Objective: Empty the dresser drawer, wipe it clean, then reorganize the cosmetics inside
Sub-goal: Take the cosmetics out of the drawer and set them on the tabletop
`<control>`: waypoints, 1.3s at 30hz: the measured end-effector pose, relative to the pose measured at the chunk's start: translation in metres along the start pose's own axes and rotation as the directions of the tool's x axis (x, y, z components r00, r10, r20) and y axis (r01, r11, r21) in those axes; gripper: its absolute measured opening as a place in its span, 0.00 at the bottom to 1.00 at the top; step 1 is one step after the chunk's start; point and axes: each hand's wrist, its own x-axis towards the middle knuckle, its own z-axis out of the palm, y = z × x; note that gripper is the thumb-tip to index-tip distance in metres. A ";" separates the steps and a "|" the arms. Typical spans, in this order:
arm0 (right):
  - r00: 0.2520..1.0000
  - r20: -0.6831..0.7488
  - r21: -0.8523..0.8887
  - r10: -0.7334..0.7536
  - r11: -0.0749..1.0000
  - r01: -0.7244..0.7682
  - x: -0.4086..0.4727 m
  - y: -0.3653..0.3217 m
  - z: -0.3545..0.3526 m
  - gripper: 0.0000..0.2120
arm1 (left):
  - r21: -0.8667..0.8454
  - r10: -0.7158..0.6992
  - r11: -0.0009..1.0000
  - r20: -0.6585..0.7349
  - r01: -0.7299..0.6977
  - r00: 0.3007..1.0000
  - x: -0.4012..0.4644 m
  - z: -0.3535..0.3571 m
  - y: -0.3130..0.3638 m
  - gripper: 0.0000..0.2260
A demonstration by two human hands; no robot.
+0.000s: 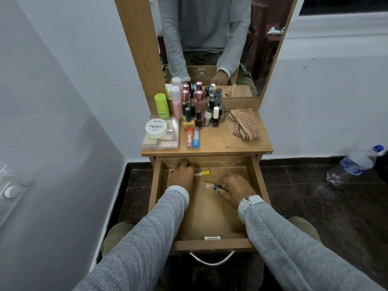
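The wooden dresser drawer (210, 219) is pulled out towards me. Both my hands are inside it near the back. My left hand (181, 175) holds a small bottle with a yellow cap (203, 172), which sticks out to the right of my fingers. My right hand (235, 189) grips a pale pink bottle with a dark cap (210, 186) lying on its side. Several nail polish bottles (201, 114), a green tube (162, 106) and a pink bottle (176, 101) stand on the dresser top (222, 141).
A checked cloth (244, 127) lies on the right of the dresser top. A white nail polish remover tub (156, 128) sits on a clear box (160, 141) at the left, beside two lip balm tubes (193, 137). A mirror (210, 38) rises behind. A water bottle (357, 162) lies on the floor.
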 end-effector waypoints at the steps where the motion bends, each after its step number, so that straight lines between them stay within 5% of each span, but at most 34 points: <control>1: 1.000 -0.017 0.025 0.018 1.000 -0.017 -0.001 0.000 -0.002 0.04 | 0.010 0.004 1.000 -0.003 -0.003 1.000 -0.001 0.001 0.001 0.16; 8: 0.978 -0.104 0.193 0.183 0.968 -0.160 -0.005 0.000 -0.008 0.03 | 0.018 -0.016 1.000 0.014 0.015 1.000 -0.011 0.004 0.005 0.12; 14: 0.961 -0.187 0.306 0.203 0.942 -0.139 -0.006 -0.004 -0.014 0.01 | -0.112 -0.043 0.993 0.002 0.043 0.999 -0.021 -0.002 0.010 0.08; 24: 0.896 -0.387 0.438 0.216 0.899 -0.028 0.005 -0.019 -0.044 0.03 | -0.457 -0.190 0.889 -0.305 0.032 0.933 -0.054 -0.065 0.031 0.08; 32: 0.846 -0.416 0.483 0.333 0.869 -0.104 0.038 -0.035 -0.070 0.06 | -0.178 -0.100 0.984 -0.396 0.030 0.913 0.002 -0.097 0.055 0.12; 39: 0.851 -0.390 0.408 0.351 0.895 -0.182 0.062 -0.034 -0.078 0.11 | 0.060 -0.029 0.997 -0.330 0.051 0.943 0.031 -0.099 0.060 0.13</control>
